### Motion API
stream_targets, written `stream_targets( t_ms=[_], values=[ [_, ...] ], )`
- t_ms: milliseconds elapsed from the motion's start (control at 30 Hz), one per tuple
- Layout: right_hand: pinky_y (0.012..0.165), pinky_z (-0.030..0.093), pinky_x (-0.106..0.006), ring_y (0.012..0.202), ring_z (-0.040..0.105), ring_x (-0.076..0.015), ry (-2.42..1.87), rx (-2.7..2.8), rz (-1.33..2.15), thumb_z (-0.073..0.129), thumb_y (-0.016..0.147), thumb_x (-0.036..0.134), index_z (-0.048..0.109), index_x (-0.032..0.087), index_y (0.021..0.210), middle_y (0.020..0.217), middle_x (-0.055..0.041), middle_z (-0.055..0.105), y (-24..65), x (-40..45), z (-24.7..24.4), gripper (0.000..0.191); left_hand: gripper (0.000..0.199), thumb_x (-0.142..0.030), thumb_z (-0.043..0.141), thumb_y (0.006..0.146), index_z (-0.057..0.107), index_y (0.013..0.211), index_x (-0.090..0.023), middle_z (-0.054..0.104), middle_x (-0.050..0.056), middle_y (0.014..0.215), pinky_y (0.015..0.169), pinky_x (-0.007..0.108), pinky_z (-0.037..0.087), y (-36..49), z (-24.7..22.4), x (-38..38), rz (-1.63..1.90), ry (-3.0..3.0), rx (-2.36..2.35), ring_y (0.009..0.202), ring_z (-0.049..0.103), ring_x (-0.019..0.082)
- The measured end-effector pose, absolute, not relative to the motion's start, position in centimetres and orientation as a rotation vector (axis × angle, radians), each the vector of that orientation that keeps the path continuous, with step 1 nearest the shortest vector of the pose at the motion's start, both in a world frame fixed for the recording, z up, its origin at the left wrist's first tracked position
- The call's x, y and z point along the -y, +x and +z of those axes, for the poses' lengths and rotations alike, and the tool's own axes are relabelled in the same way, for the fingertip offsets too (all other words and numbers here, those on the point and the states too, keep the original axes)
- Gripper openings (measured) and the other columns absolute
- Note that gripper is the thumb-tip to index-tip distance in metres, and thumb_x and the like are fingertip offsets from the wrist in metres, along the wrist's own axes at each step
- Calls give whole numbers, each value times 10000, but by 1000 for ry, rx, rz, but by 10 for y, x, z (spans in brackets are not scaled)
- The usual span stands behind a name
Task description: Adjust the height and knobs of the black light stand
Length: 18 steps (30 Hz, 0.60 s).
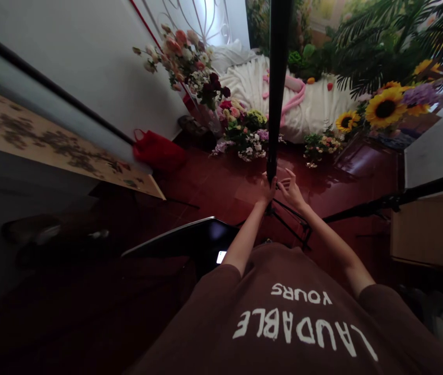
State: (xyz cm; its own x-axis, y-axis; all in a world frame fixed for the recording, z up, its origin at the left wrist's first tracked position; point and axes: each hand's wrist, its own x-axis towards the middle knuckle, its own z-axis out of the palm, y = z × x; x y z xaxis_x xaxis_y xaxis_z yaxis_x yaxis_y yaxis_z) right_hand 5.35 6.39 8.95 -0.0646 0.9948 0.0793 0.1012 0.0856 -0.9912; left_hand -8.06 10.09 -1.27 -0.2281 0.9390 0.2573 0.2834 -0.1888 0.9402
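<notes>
A black upright pole [278, 88] of a light stand or tripod rises in front of me, its thin dark legs [288, 217] spread near the floor. My left hand [267, 189] is wrapped around the pole's lower part. Just to the right, my right hand [292, 192] is close beside the pole with its fingers apart and bent. A small dark part lies between its fingertips and the pole; whether they touch it I cannot tell.
Flower bouquets [180, 52] and sunflowers [384, 108] flank a white draped cloth [303, 117]. A red bag [159, 150] sits by the left wall. A dark flat screen-like panel [190, 237] is beside my left arm. Another black pole [362, 208] slants in from the right.
</notes>
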Motion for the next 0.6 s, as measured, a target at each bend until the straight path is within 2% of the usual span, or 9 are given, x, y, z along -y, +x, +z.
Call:
stream_targets(
  t_ms=[100, 200, 300, 400, 467, 600],
  values=[
    [589, 505, -164, 626, 601, -108, -1318, 1209, 1272, 711, 848, 249, 536, 248, 1206, 707, 55, 603, 51, -56, 77, 399, 684, -732, 449, 892, 523, 1252, -154, 647, 217, 1207, 971, 416, 494, -80, -8, -99, 1417, 1413, -1537, 1108, 647, 275],
    [477, 452, -141, 490, 564, -96, -1365, 962, 1448, 594, 941, 274, 514, 246, 1142, 610, 82, 572, 38, -57, 70, 218, 684, -729, 446, 897, 518, 1267, -158, 643, 209, 1218, 972, 405, 491, -79, -5, -99, 1403, 1399, -1555, 1098, 646, 269],
    [421, 438, -152, 400, 504, -96, -1295, 477, 1741, 428, 1011, 247, 481, 235, 1006, 546, 87, 529, 29, -65, 71, 55, 647, -712, 454, 905, 529, 1260, -176, 659, 182, 1169, 954, 384, 493, -79, -2, -99, 1400, 1386, -1555, 1047, 654, 251],
    [425, 443, -136, 378, 450, -77, -1080, 75, 2075, 383, 951, 89, 435, 227, 838, 510, 86, 469, 32, -76, 74, 185, 668, -717, 434, 909, 518, 1271, -161, 645, 199, 1220, 978, 396, 492, -80, 4, -97, 1352, 1413, -1567, 1087, 642, 258],
    [418, 421, -111, 372, 418, -61, -994, -6, 2169, 380, 882, 2, 403, 230, 781, 501, 95, 435, 39, -82, 75, 251, 680, -717, 427, 912, 502, 1282, -152, 637, 206, 1247, 999, 406, 492, -80, 9, -96, 1311, 1432, -1584, 1124, 633, 258],
    [399, 401, -92, 379, 433, -50, -852, -89, 2256, 335, 836, -41, 381, 239, 732, 507, 103, 452, 50, -87, 70, 302, 617, -675, 444, 931, 489, 1287, -173, 662, 164, 1176, 983, 373, 507, -80, 13, -94, 1313, 1448, -1565, 1088, 651, 220]
  ],
)
